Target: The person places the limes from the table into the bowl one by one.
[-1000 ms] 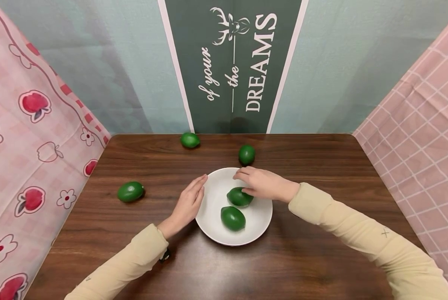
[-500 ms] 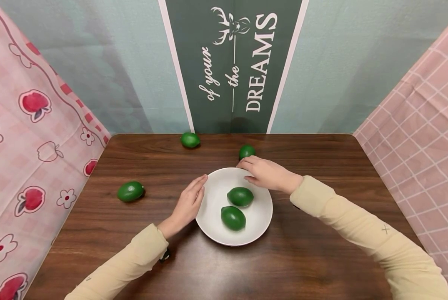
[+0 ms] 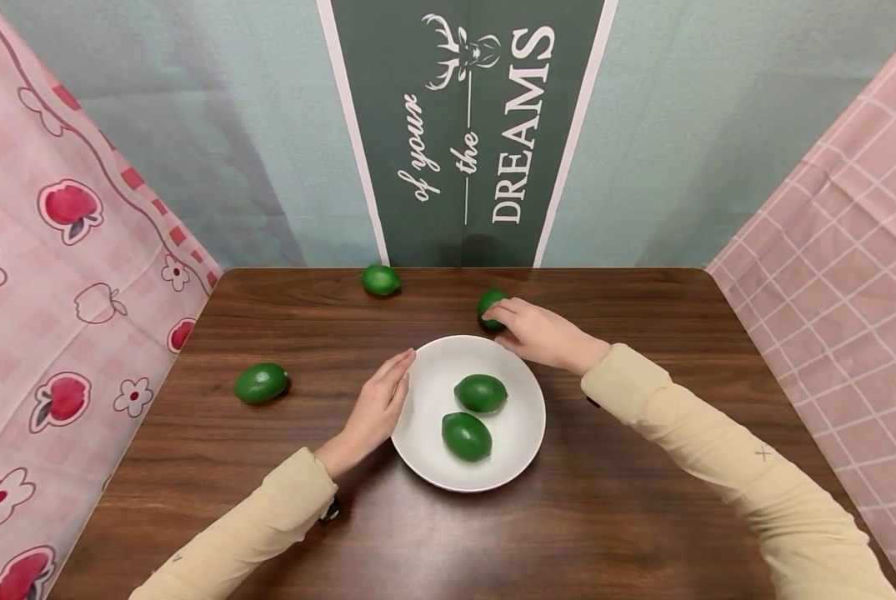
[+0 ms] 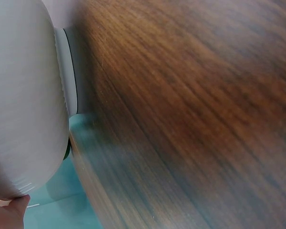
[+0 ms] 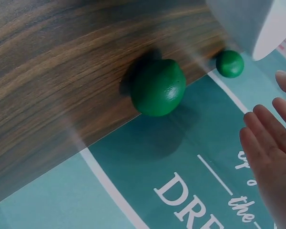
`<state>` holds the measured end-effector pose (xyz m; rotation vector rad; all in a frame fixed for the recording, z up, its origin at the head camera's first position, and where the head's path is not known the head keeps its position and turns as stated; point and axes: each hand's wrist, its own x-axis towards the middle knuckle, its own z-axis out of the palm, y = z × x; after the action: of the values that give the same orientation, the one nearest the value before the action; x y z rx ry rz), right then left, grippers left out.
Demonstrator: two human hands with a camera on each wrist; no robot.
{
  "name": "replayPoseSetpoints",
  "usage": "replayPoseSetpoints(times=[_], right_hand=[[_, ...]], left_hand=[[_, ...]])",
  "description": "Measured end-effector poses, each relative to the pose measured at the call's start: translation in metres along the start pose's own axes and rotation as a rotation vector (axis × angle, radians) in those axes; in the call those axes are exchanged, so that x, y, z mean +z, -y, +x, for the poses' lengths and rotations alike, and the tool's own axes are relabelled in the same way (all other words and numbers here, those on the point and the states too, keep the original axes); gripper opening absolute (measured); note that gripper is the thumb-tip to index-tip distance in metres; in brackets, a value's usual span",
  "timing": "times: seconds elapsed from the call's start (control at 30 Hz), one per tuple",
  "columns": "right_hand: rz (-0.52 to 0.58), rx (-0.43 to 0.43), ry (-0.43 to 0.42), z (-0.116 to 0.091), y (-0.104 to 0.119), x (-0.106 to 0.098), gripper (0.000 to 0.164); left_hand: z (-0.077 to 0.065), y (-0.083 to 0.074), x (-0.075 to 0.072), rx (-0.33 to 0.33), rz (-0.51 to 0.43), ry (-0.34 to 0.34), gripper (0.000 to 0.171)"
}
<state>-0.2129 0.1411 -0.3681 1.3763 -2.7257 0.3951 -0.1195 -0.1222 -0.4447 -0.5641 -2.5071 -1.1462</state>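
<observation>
A white bowl (image 3: 518, 421) stands on the table with two green limes, one (image 3: 481, 393) behind the other (image 3: 466, 437). My left hand (image 3: 368, 412) rests against the bowl's left side with fairly straight fingers; the left wrist view has the bowl's outer wall (image 4: 24, 95) up close and a fingertip at it. Beyond the bowl's back right rim, my right hand (image 3: 545, 335) reaches over near a third lime (image 3: 490, 301), partly covering it. In the right wrist view that lime (image 5: 158, 88) sits apart from the right hand (image 5: 274, 152), whose fingers are extended and hold nothing.
One more lime (image 3: 380, 281) lies at the table's back edge, and another (image 3: 262, 383) lies to the left of the bowl. A teal and dark green cloth (image 3: 463, 167) hangs behind the wooden table (image 3: 643, 500), with pink cloths (image 3: 830, 250) at the sides.
My right hand has left the rear lime in the bowl and moved back over the rim to the lime behind. The left hand stays in place.
</observation>
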Motion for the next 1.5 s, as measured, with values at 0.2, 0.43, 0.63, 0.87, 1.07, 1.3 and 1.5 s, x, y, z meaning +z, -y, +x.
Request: replayPoseSetpoints(times=[0.2, 0.43, 0.63, 0.87, 1.07, 1.3, 1.5], right_hand=[[-0.005, 0.03, -0.015, 0.002, -0.007, 0.002, 0.033], [0.019, 0.065, -0.015, 0.005, -0.019, 0.006, 0.035], [0.038, 0.087, -0.031, 0.007, -0.031, 0.013, 0.036], [0.045, 0.122, -0.023, 0.01, -0.039, 0.016, 0.038], [0.048, 0.146, -0.023, 0.012, -0.044, 0.019, 0.038], [0.057, 0.16, -0.036, 0.014, -0.051, 0.025, 0.039], [0.065, 0.183, -0.03, 0.017, -0.056, 0.029, 0.041]], left_hand=[[0.0, 0.0, 0.0, 0.002, 0.011, -0.002, 0.032], [-0.001, 0.001, 0.001, 0.034, 0.005, -0.033, 0.032], [-0.001, 0.0, 0.001, 0.034, 0.011, -0.038, 0.033], [0.0, -0.001, -0.001, -0.001, 0.011, 0.0, 0.033], [0.001, -0.001, -0.001, 0.014, 0.007, -0.009, 0.032], [0.001, -0.002, -0.001, -0.003, -0.006, 0.001, 0.033], [0.001, -0.002, -0.001, 0.001, -0.009, -0.004, 0.032]])
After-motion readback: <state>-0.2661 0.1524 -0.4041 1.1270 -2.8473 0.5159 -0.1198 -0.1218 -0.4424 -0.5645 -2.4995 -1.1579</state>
